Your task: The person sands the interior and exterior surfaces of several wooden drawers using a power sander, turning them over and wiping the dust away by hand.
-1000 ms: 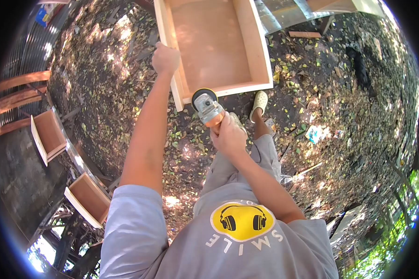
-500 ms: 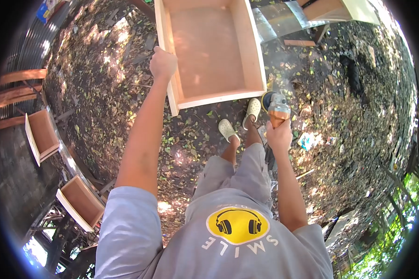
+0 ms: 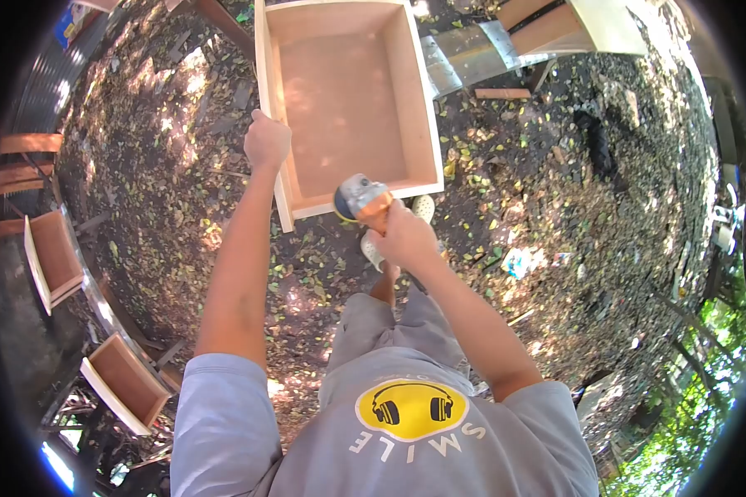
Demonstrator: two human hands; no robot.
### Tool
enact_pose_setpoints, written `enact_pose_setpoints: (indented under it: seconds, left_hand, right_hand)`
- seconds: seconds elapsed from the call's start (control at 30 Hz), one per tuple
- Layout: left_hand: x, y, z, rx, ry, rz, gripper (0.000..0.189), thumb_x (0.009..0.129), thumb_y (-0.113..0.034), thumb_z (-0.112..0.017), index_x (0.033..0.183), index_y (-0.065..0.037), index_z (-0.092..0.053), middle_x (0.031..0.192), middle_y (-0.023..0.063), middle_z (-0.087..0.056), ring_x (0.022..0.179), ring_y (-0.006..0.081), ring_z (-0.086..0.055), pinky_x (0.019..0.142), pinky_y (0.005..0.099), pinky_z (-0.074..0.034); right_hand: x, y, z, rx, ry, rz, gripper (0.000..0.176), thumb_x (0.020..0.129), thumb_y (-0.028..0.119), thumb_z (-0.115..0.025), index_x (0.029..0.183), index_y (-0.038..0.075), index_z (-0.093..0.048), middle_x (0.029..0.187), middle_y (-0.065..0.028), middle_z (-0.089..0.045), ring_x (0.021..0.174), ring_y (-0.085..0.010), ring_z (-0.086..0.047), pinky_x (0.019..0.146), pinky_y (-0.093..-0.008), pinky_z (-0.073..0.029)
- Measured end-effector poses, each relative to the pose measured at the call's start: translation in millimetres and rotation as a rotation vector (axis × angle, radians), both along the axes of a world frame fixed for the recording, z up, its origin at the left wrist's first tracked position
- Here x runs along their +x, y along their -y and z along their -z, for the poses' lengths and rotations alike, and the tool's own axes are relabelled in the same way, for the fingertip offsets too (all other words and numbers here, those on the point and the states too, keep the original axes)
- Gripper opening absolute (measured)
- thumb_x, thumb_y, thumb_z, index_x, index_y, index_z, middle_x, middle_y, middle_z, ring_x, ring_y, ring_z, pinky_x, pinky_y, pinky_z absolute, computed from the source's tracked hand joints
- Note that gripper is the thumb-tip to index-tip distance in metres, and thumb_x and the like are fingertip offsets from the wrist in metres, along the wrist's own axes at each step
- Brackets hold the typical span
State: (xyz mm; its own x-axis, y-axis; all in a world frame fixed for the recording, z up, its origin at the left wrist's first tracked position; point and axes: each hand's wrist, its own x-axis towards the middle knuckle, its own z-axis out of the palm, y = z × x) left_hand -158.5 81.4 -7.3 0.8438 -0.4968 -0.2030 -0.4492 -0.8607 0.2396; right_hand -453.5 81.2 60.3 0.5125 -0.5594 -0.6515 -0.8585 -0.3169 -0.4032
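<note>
My left hand [image 3: 268, 141] is closed around the left side edge of a wooden drawer [image 3: 344, 116], near its front left corner. The drawer has pale side walls and a brown flat bottom, with its open side facing me. In my right hand [image 3: 408, 238] is an angle grinder [image 3: 365, 200] with a grey metal head and an orange body, the fingers wrapped round that body. Its dark disc sits at the drawer's near edge, overlapping that edge in this view. The grinder hides part of the near wall.
Two more drawers [image 3: 55, 257] [image 3: 128, 383] rest on a support at the left. A metal-topped plank [image 3: 472, 56] bearing wooden pieces [image 3: 547, 26] stands at the back right. Leaf-covered ground [image 3: 506, 174] surrounds my light clogs [image 3: 423, 207]. A wood offcut [image 3: 502, 94] lies below the plank.
My right hand has swung the grinder left, from the drawer's near right corner to along its near edge. My left hand keeps its grip, and the drawer appears slightly left and lower in view.
</note>
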Motion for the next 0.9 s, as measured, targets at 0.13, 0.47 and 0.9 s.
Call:
enact_pose_setpoints:
  seconds: [0.13, 0.47, 0.9]
  left_hand:
    - [-1, 2, 3, -0.03, 0.021, 0.002, 0.03, 0.086, -0.018, -0.053, 0.107, 0.004, -0.052, 0.094, 0.0275, -0.068, 0.09, 0.0446, -0.067, 0.082, 0.0513, -0.053]
    - [-1, 1, 6, 0.002, -0.025, -0.035, 0.032, 0.088, -0.018, -0.052, 0.112, 0.003, -0.05, 0.088, 0.0262, -0.069, 0.085, 0.042, -0.068, 0.076, 0.0513, -0.054]
    - [-7, -3, 6, 0.1, -0.022, -0.14, 0.045, 0.092, -0.026, -0.054, 0.126, 0.002, -0.048, 0.087, 0.0255, -0.068, 0.082, 0.0428, -0.067, 0.074, 0.0533, -0.053]
  right_hand:
    - [-52, 35, 5, -0.121, -0.066, 0.008, 0.052, 0.081, 0.036, -0.065, 0.113, -0.002, -0.048, 0.098, -0.0211, -0.066, 0.088, -0.0384, -0.068, 0.074, -0.0467, -0.056]
    - [-108, 135, 33, -0.389, -0.044, -0.422, 0.067, 0.082, 0.035, -0.068, 0.13, -0.005, -0.044, 0.101, -0.0169, -0.063, 0.085, -0.0333, -0.067, 0.069, -0.0415, -0.056]
    - [44, 382, 37, -0.51, -0.034, -0.825, 0.056, 0.085, 0.032, -0.061, 0.125, -0.002, -0.042, 0.097, -0.0163, -0.061, 0.084, -0.0347, -0.068, 0.068, -0.0447, -0.058]
